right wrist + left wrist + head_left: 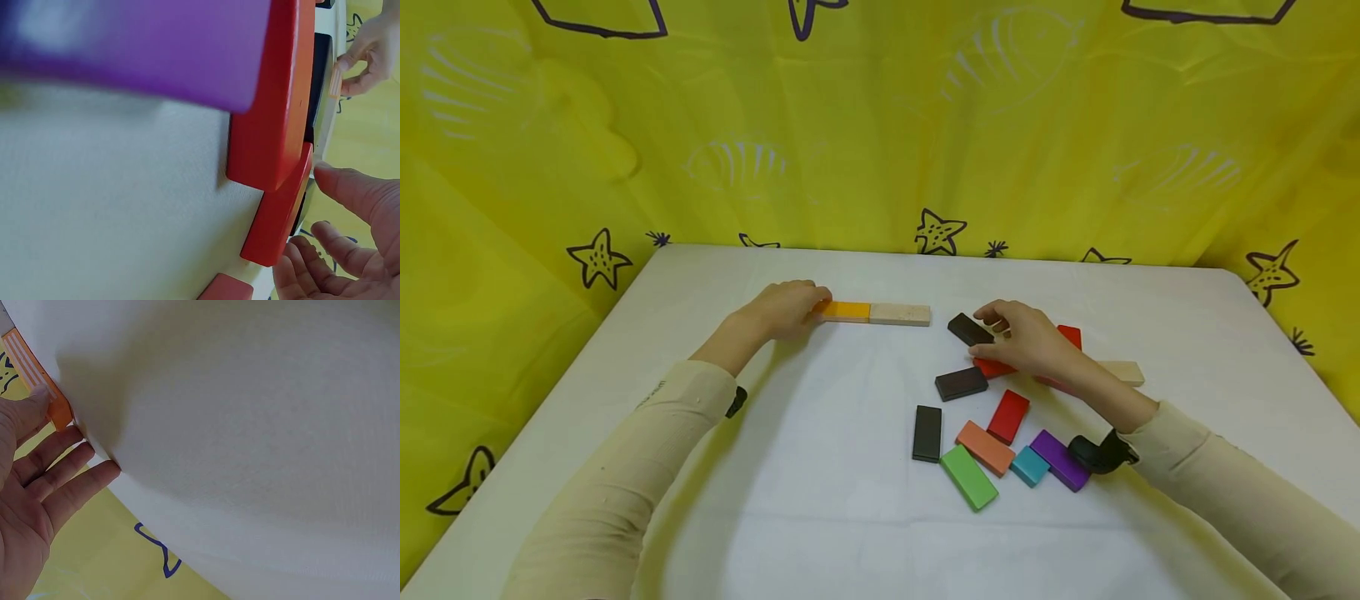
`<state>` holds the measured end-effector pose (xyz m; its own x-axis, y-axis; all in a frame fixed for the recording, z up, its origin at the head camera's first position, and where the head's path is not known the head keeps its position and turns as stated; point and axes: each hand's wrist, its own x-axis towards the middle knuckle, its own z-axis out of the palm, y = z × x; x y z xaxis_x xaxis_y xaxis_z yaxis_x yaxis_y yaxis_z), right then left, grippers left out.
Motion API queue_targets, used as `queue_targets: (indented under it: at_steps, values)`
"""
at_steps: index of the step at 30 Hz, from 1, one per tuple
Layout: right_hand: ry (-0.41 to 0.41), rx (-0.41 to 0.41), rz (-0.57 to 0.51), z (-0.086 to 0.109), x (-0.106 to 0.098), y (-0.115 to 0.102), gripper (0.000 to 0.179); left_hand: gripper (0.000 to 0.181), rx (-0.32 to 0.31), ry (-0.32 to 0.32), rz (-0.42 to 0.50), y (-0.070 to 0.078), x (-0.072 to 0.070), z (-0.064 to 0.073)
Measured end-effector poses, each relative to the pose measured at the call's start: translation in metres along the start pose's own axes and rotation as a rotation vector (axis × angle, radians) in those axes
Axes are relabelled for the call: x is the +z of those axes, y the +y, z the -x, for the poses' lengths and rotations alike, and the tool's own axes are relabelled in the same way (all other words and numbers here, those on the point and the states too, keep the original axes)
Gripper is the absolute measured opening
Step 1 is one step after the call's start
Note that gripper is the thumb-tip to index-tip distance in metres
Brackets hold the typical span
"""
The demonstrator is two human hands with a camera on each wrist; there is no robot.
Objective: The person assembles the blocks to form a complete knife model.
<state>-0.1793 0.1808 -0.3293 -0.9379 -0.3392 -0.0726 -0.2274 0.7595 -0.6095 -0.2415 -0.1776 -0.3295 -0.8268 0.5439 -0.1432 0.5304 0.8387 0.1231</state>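
One yellow cloth (850, 108) hangs behind one white table (790, 500), where my two hands work among coloured blocks. My right hand (1026, 337) arches, thumb well apart from loosely bent fingers and holding nothing, by one of the red blocks (995, 367) and one of the black blocks (968, 330); whether a fingertip touches either, I cannot tell. My left hand (784, 308) pinches the left end of one orange block (846, 312) between thumb and finger, near the table's far edge. The work looks barely begun, I judge: only the orange block and one wooden block (900, 315) lie end to end in a row, while the rest lie scattered to the right, unaligned. Counted there: three black; at least three red, perhaps four, my right forearm (1112, 400) covering part; one loose wooden block (1122, 372); one green block (968, 477); one salmon block (985, 448); one purple block (1060, 460); and, smallest in view, one teal block (1030, 467).
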Motion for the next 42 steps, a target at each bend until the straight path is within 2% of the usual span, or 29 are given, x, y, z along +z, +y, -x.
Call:
queue_targets:
  at_steps: [11,19,24,30,36,42]
  values:
    - [0.001,0.034,-0.038,-0.003,0.001,0.005,0.051,0.028,-0.003,-0.001,0.002,0.001,0.000,0.001]
    - [0.000,0.044,0.001,-0.007,0.001,0.008,0.046,0.027,0.004,0.006,0.004,0.002,-0.001,0.002]
    - [-0.003,0.008,0.046,-0.009,0.001,0.009,0.042,0.027,0.005,0.006,0.005,0.003,-0.002,0.002]
    - [0.006,-0.071,0.049,-0.013,-0.001,0.014,0.038,0.026,0.006,0.012,0.004,0.003,-0.001,0.002]
    - [0.014,-0.162,0.000,-0.021,-0.007,0.021,0.036,0.026,0.001,0.006,-0.002,0.004,-0.002,0.002]
    - [-0.032,-0.211,-0.023,-0.030,-0.010,0.026,0.038,0.027,-0.006,-0.002,0.000,0.004,-0.002,0.001]
